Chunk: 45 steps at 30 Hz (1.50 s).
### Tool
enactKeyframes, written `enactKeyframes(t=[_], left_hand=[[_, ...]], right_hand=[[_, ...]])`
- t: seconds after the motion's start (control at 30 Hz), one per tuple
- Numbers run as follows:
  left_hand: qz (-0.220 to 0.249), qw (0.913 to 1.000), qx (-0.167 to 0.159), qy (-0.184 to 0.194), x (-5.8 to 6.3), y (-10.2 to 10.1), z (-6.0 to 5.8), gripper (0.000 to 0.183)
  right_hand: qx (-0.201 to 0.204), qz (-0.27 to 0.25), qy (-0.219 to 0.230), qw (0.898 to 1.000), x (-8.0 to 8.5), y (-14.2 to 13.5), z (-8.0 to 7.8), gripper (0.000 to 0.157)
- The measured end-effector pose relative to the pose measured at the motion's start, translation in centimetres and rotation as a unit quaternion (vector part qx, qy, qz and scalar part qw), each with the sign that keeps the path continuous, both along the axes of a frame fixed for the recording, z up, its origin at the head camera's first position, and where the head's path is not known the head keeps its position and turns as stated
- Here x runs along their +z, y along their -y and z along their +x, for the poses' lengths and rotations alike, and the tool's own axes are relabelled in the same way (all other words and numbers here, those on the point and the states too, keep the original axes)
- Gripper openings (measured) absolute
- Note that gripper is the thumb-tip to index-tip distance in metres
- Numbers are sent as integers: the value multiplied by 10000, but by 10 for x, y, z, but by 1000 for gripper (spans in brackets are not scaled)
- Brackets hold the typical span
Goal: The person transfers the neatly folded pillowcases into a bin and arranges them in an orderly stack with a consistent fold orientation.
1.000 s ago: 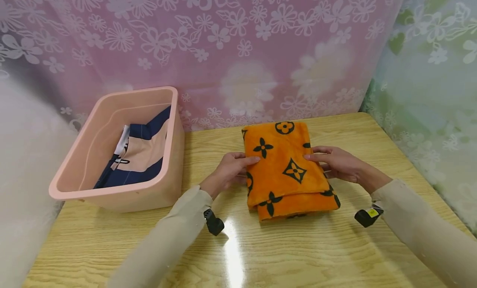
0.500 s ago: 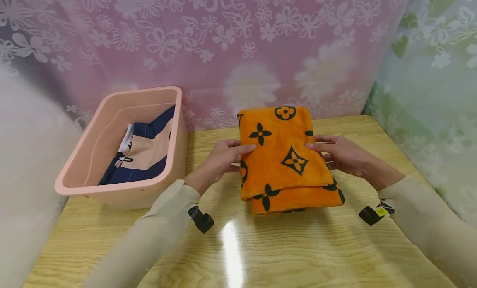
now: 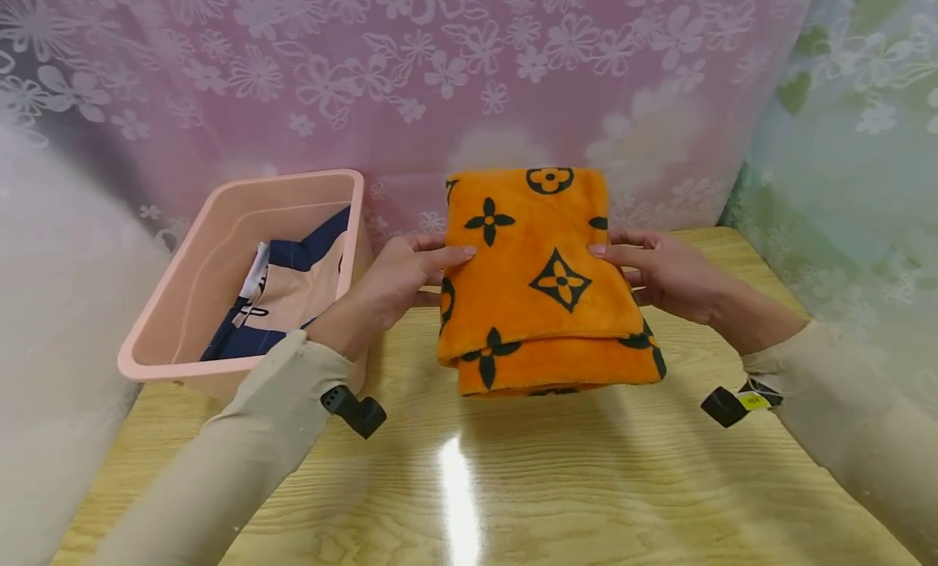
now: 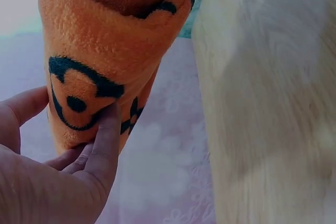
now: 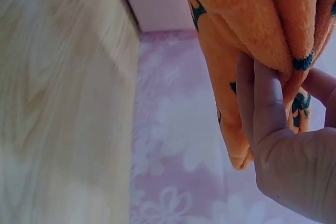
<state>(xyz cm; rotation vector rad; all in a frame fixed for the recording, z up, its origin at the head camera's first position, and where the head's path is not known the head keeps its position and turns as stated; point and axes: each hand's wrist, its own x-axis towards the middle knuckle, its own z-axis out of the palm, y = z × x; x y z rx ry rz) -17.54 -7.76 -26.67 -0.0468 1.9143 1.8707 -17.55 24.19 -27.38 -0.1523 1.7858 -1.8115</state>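
A folded orange plush cloth [image 3: 513, 297] with dark flower motifs is held up above the table between both hands. On its left edge the left hand [image 3: 392, 281] pinches it, thumb on the front and the other fingers behind or along the side. The right hand [image 3: 674, 277] grips the opposite edge the same way. In the left wrist view, the folded side of the cloth [image 4: 100, 40] shows between thumb and fingers. In the right wrist view, fingers [image 5: 269, 103] press into the layered folds of the cloth [image 5: 247, 14].
A pink plastic bin [image 3: 164, 305] stands on the left of the wooden table [image 3: 572, 484]. Inside it lies a folded navy and beige cloth [image 3: 300, 285]. A pink flowered curtain [image 3: 410, 77] hangs behind, and a pale green one [image 3: 843, 183] on the right.
Both hands have raised the orange cloth off the table and shifted it slightly left. The grip on its two edges looks the same. The bin's contents have not changed.
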Motion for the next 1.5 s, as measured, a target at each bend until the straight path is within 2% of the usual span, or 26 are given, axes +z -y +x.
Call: enactKeyframes(t=[0.2,0.33,0.6,0.77,0.87,0.97,1.1,1.3,1.5], left_hand=[[-346,9992,125,-120,19,19,0,52],[-345,9989,168,-251,29,32,-1,48],[-289,9984,357,-334,43,61,-5,49],[-257,9980,280,-512,51,81,-7,50],[-389,9967,240,-670,54,93,-7,53],[-670,9938,362,-810,58,104,-7,57],[-808,9919,513,-833,60,122,-9,63],[-877,9925,350,-771,56,149,-18,66],[-958,9919,606,-573,48,170,-24,74]], right_hand=[[-53,-169,-66,9998,19,22,-2,51],[-116,-312,-65,9994,28,36,-6,51],[-170,-454,-77,9988,36,67,-15,58],[-229,-555,-128,9981,39,88,-22,54],[-178,-595,-126,9980,41,102,-27,50],[-191,-604,-101,9979,42,116,-32,47],[-192,-715,-51,9972,43,137,-39,45],[-241,-906,30,9956,39,166,-49,43],[-220,-1109,149,9935,30,190,-53,42]])
